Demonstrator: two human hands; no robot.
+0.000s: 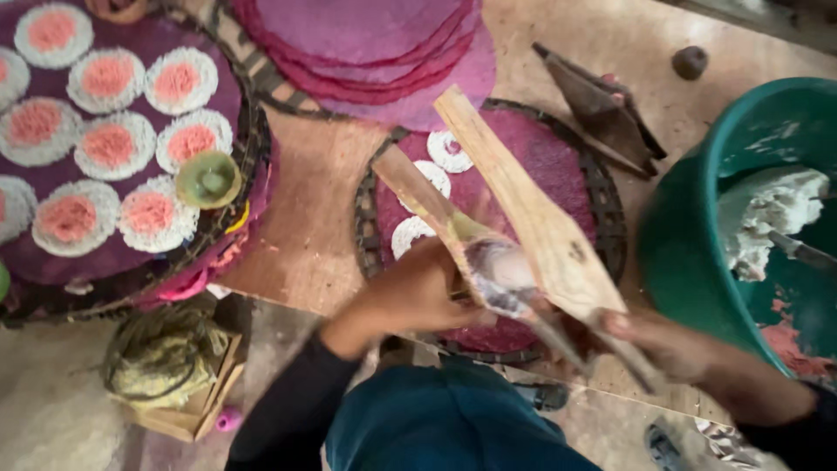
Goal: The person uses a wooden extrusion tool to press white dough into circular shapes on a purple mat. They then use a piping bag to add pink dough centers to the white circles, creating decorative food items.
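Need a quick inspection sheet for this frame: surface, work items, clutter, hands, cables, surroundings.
Surface: wooden board, bare patches between trays.
Work items: two wooden paddles crossed over a round woven tray with a purple sheet and three white rings.
Clutter: large tray of pink-centred white discs, small green cup, stack of purple sheets, dark wedge tool, green basin with white paste.
Hands: left hand grips one paddle; right hand grips the other.
Cables: nothing seen.
Surroundings: box with greenish bundle on floor.
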